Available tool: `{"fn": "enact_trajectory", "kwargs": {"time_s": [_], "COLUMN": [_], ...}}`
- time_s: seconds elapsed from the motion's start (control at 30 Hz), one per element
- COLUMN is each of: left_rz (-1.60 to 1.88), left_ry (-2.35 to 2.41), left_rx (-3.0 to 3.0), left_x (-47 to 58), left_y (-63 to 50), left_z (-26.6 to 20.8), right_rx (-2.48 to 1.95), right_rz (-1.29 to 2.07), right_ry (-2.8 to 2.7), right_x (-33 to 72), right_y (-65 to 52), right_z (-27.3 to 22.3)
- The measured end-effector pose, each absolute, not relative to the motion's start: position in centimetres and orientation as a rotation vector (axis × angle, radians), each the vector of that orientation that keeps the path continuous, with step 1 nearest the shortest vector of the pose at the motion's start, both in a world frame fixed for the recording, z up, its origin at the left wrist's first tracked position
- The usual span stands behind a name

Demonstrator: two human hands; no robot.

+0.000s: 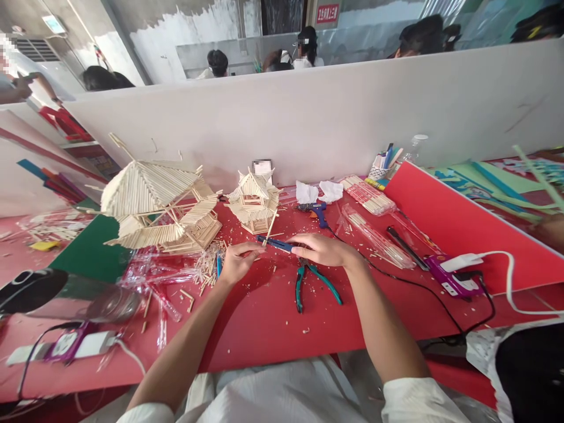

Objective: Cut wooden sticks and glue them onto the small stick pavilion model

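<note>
"Hands, two, held apart: how do we enter them?"

"Left hand (238, 263), at the centre of the frame: fingertips closed on the lower end of a pale stick (272, 224). Right hand (321, 250), just right of centre: clasped over a dark blue tool (278, 244), whose far end meets the stick."

"Surface and room?"

"One red tabletop (264, 335), strewn with wood crumbs (305, 331). One white partition (308, 117) across the upper frame. Behind it, a grey wall (154, 13) with patchy white paint, and several heads (217, 61), some overlapping; we give no total."

"Writing?"

"One red sign (327, 13), top edge, right of centre. We read 卫生间请上三楼."

"Counts?"

"Stick-built models, two: larger pavilion (147, 191), left of centre; smaller pavilion (253, 191), near centre. Teal-handled pliers (300, 285), one, below the right hand, handles spread. Blue glue gun (319, 214), one. White tissues (307, 192), two, just above it. Stick packets (374, 202), two that we can make out, right of centre. Purple power strips (453, 279), two: one lower right, one lower left. Patterned pen cup (378, 171), one, upper right. Loose sticks (207, 269), beside the larger pavilion: too jumbled for us to count."
</note>
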State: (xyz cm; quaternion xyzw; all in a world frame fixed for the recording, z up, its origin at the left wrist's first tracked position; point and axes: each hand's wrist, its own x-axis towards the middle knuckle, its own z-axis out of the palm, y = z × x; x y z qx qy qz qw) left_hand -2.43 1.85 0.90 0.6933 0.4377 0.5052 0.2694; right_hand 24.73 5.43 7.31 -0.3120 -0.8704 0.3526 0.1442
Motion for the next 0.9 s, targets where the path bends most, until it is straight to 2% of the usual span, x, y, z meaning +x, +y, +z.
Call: {"fn": "enact_trajectory", "kwargs": {"time_s": [0.9], "left_rz": [1.200], "left_ry": [1.192], "left_rx": [2.399], "left_x": [-4.0], "left_y": [2.2], "left_z": [1.3], "right_rx": [-1.055], "right_rz": [0.995], "right_ry": [-2.533], "right_x": [23.5], "right_y": [4.5], "right_z": [7.8]}}
